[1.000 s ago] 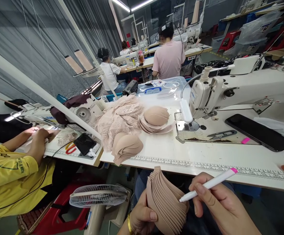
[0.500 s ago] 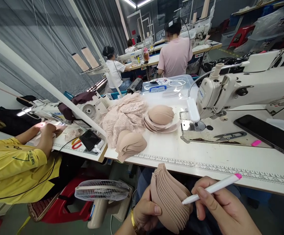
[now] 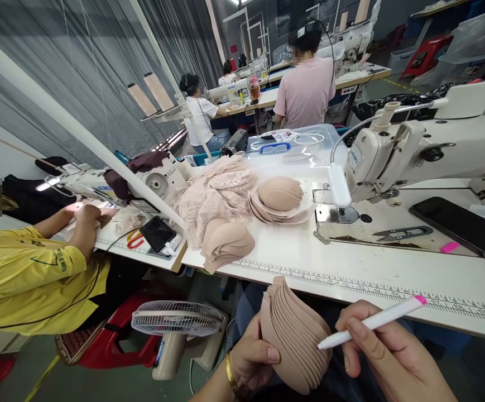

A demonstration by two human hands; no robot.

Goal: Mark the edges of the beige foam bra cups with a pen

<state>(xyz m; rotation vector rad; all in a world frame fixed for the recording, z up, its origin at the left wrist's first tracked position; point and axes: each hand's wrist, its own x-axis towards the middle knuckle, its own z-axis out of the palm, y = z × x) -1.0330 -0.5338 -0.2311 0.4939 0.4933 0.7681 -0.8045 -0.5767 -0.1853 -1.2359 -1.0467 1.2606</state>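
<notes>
A fanned stack of beige bra cups (image 3: 294, 335) is gripped along its left side by my left hand (image 3: 253, 357), thumb on the front cup. My right hand (image 3: 393, 352) pinches a white marker pen (image 3: 371, 322) with a pink end. The pen's tip points down-left and meets the stack's right edge; whether it touches the fabric I cannot tell. More bra cups (image 3: 229, 245) lie in a pile on the table edge. Behind them is another pile of cups (image 3: 279, 194), next to crumpled beige lace fabric (image 3: 219, 187).
A white sewing machine (image 3: 418, 145) stands at the right, with thread snips (image 3: 405, 233), a pink piece (image 3: 450, 247) and a black phone (image 3: 464, 229) by it. A ruler strip (image 3: 351, 289) runs along the table edge. Left below stands a fan (image 3: 175, 324); a yellow-shirted person (image 3: 28, 279) sews beyond.
The camera view has turned slightly, so most of the scene sits a little further right. My hands keep the same hold, with the pen tip still at the stack's right edge.
</notes>
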